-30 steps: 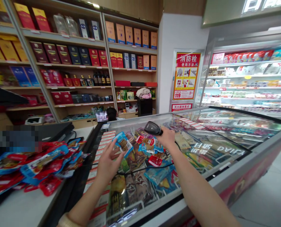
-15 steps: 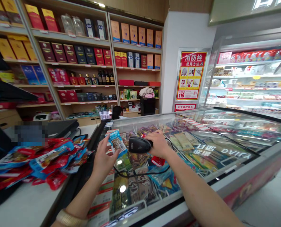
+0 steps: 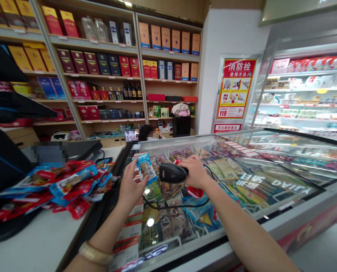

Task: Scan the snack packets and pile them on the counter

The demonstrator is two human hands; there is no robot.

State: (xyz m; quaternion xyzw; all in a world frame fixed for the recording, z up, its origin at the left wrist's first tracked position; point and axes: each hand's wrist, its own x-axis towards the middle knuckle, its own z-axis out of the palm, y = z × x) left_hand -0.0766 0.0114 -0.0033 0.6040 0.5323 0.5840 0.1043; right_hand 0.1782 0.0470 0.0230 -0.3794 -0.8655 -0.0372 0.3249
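Observation:
Between the thumb and fingers of my left hand [image 3: 132, 184] is a small blue-and-clear snack packet [image 3: 146, 168], with its barcode side turned toward the scanner. My right hand [image 3: 196, 172] is wrapped round the handle of a black barcode scanner [image 3: 172, 173], whose head points left at the packet, a short gap away. A black cable [image 3: 171, 207] loops from the scanner over the freezer's glass lid. Red packaging [image 3: 195, 192] shows below my right hand; whether the hand touches it cannot be made out. Both hands are above the chest freezer [image 3: 259, 223].
Many red and blue snack packets [image 3: 72, 185] lie heaped on the white counter [image 3: 23, 245] at left, by a dark monitor [image 3: 3, 162]. Shelves of boxed bottles [image 3: 100, 64] line the back wall. A person's head [image 3: 146, 132] shows behind the freezer. A lit refrigerated case [image 3: 307, 90] stands at right.
The view has shifted slightly, so most things appear farther right. The packet in my left hand is turned a little more upright. My right hand still holds the scanner.

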